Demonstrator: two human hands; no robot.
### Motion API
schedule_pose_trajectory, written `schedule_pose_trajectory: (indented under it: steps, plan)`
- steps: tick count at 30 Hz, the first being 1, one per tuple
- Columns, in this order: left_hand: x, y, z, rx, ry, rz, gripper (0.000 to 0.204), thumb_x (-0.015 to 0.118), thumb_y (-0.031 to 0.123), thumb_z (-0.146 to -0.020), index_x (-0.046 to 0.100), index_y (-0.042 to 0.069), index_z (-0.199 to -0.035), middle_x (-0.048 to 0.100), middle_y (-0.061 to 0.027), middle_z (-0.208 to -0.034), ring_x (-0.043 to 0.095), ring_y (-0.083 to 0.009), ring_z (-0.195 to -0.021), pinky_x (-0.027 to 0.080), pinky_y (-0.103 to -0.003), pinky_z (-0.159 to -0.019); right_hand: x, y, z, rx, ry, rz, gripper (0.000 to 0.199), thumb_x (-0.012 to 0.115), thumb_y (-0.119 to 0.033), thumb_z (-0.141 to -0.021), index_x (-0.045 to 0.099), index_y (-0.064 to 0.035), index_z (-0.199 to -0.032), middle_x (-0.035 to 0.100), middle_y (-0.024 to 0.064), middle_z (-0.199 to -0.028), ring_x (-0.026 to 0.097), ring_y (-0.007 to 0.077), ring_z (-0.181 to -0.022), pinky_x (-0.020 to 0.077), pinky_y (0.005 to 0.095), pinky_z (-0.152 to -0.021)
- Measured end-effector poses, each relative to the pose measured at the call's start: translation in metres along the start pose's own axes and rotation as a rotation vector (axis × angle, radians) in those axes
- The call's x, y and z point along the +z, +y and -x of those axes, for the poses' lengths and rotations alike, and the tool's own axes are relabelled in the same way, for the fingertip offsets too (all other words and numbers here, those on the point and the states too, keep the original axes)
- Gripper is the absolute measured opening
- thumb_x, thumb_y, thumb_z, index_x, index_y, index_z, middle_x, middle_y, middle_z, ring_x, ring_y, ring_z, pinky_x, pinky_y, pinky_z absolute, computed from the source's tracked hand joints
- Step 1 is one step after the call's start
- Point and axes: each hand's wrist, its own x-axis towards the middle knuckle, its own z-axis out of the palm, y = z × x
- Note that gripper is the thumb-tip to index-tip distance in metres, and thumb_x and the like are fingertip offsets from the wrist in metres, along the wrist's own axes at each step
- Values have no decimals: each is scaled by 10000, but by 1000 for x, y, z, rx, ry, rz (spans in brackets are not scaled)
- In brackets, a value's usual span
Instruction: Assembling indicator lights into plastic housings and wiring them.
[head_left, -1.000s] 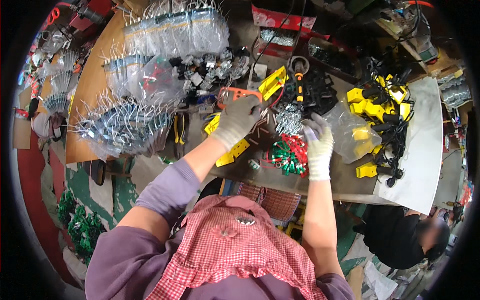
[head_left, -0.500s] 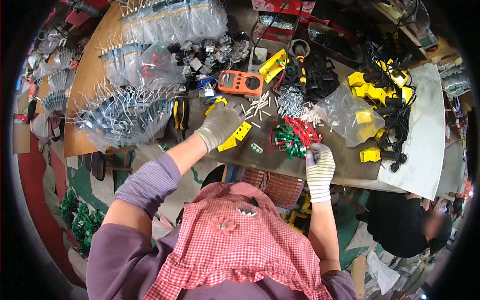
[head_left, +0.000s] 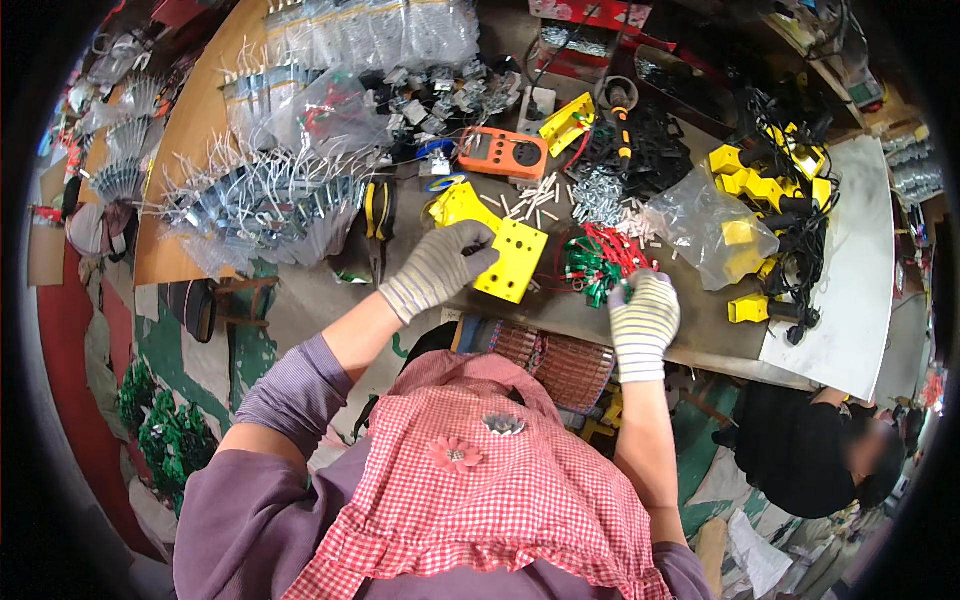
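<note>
Yellow plate under left hand, clear bag beyond.

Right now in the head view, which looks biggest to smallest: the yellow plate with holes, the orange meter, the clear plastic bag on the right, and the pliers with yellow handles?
1. Clear plastic bag
2. Yellow plate, partly under the left hand
3. Orange meter
4. Pliers

The meter and the pliers look close in size, so their order is unsure.

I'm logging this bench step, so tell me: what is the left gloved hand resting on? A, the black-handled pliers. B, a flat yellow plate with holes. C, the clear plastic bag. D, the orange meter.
B: the left hand lies on the flat yellow plate with holes, apart from the orange meter.
</note>
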Motion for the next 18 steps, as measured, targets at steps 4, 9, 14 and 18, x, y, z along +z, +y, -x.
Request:
schedule_pose_trajectory:
  steps: [4, 9, 14, 18]
  plan:
    - [15, 10, 19, -248, -79, 458, 275, 646, 193, -892, 593, -17, -1062, 633, -46, -833, 620, -108, -682, 519, -241, -556, -18, 14, -2, 92, 136, -398, 98, 683, -109, -820, 644, -54, -890, 622, 91, -768, 581, 192, -615, 486, 311, -605]
    - [28, 26, 26, -254, -127, 541, 251, 640, 184, -896, 586, -11, -1045, 631, -61, -844, 645, -105, -713, 549, -243, -545, -38, 0, 5, 431, 34, -1254, 131, 643, -96, -903, 630, -19, -1008, 645, 40, -868, 547, 77, -652, 463, 219, -617]
    - [32, 30, 28, 105, -93, 185, 247, 679, 190, -835, 642, 17, -1007, 652, -64, -804, 622, -126, -775, 495, -284, -724, -45, -36, 8, 292, -487, -1576, 171, 704, -139, -852, 658, -22, -968, 667, 65, -1002, 586, 94, -801, 485, 251, -728]
    - [26, 48, 21, 53, -5, 172, 231, 623, 171, -869, 655, 3, -1024, 649, -56, -839, 601, -108, -789, 486, -257, -748, -46, -53, 14, 480, -491, -1609, 182, 715, -148, -852, 665, -14, -964, 671, 29, -876, 572, 73, -726, 470, 220, -660]
